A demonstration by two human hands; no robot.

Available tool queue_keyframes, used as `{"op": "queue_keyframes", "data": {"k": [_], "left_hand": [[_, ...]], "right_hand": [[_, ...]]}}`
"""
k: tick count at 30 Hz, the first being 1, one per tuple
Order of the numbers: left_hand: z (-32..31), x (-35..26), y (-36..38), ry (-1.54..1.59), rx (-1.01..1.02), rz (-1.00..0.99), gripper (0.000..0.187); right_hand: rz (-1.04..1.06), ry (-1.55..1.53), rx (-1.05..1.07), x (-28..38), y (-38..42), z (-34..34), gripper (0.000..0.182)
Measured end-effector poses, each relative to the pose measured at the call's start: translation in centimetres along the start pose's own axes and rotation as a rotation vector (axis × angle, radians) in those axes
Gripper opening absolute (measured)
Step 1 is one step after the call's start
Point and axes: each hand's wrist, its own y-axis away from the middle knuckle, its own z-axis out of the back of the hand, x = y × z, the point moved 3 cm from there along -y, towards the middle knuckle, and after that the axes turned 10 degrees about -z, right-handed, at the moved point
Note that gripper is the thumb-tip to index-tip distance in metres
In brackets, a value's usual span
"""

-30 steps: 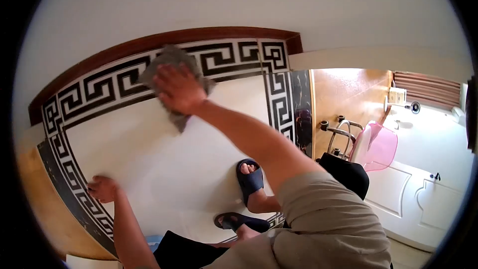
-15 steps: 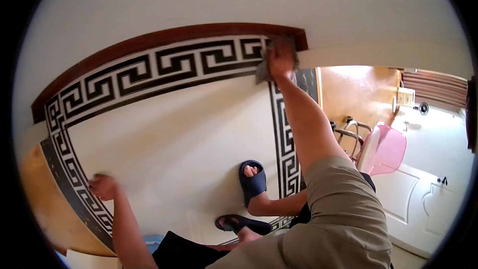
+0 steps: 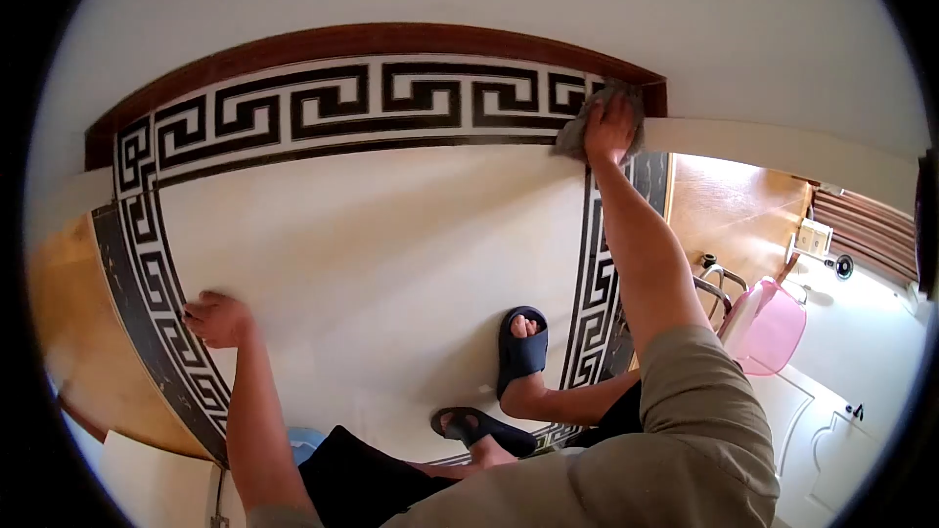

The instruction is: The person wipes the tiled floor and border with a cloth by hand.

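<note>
Crumpled grey fabric cloth point(image 3: 574, 140), probably light, limp, best palmed centrally; right hand point(image 3: 610, 127), fingers flat atop; left hand point(image 3: 217, 320), fingers loosely curled.

We see one cloth point(image 3: 571, 141): grey, crumpled, lying on the patterned border's point(image 3: 421, 98) far right corner, partly hidden under the right hand point(image 3: 610, 133), edges poking out.

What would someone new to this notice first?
Probably the bold black-and-white key-pattern border framing the pale floor. Next, the right hand, pressing a grey cloth onto the border's far right corner. A see-through pink panel also stands out, at the right side of the view.
</note>
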Motion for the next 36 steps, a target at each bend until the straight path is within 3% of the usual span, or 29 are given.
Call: {"op": "queue_keyframes", "data": {"k": [1,4,7,10,11,14,17,20,21,24,27,30,31,34,35,36], "left_hand": [[-0.7,0.0,0.1,0.008,-0.028,0.005,0.06],[0.3,-0.3,0.0,0.034,-0.008,0.021,0.06],[0.3,-0.5,-0.1,-0.015,-0.007,0.032,0.058],[-0.4,-0.2,0.0,-0.023,-0.077,-0.005,0.057],[-0.8,0.0,-0.1,0.012,-0.052,0.011,0.058],[0.1,-0.1,0.4,0.069,-0.008,0.036,0.06],[-0.4,-0.4,0.4,0.062,-0.07,0.04,0.06],[-0.8,-0.1,0.1,0.052,-0.043,0.056,0.06],[-0.4,-0.3,-0.1,0.057,-0.039,0.044,0.059],[0.3,0.2,0.5,0.042,-0.004,0.026,0.058],[0.8,-1.0,0.5,0.078,-0.01,0.064,0.059],[1.1,-1.0,0.2,0.035,0.04,0.066,0.06],[0.5,-0.8,0.1,0.028,-0.006,0.041,0.06],[-1.0,0.4,0.4,-0.003,-0.085,-0.005,0.06],[-1.3,0.6,0.4,-0.002,-0.08,-0.011,0.06],[-1.3,0.4,0.2,0.007,-0.081,-0.01,0.06]], "right_hand": [[-0.142,0.003,-0.026,0.6,-0.5,-0.2,0.061],[-0.208,0.055,-0.036,1.4,0.5,-0.6,0.062],[0.313,0.146,-0.073,0.4,0.9,0.6,0.063],[0.35,0.005,0.033,-2.0,-1.3,0.6,0.062],[0.172,-0.082,0.025,-2.2,-1.6,0.1,0.06],[-0.087,0.0,-0.046,-0.9,-1.1,-0.2,0.059],[-0.062,0.179,-0.093,1.4,1.4,0.1,0.059],[0.434,0.021,-0.112,0.1,0.0,0.6,0.061],[0.434,-0.031,-0.032,0.2,-0.8,0.8,0.061],[-0.039,-0.155,0.058,0.1,-0.8,0.6,0.06],[-0.387,0.066,-0.023,1.5,1.0,-0.8,0.059],[0.425,0.025,-0.108,-0.1,0.6,0.3,0.061],[0.476,0.009,0.02,-0.6,0.0,1.3,0.061],[0.234,-0.077,0.087,-1.5,-1.2,0.4,0.063],[-0.091,-0.082,0.017,-2.1,-1.2,-0.3,0.063],[-0.166,-0.031,-0.015,-1.1,-0.1,-0.1,0.063]]}}
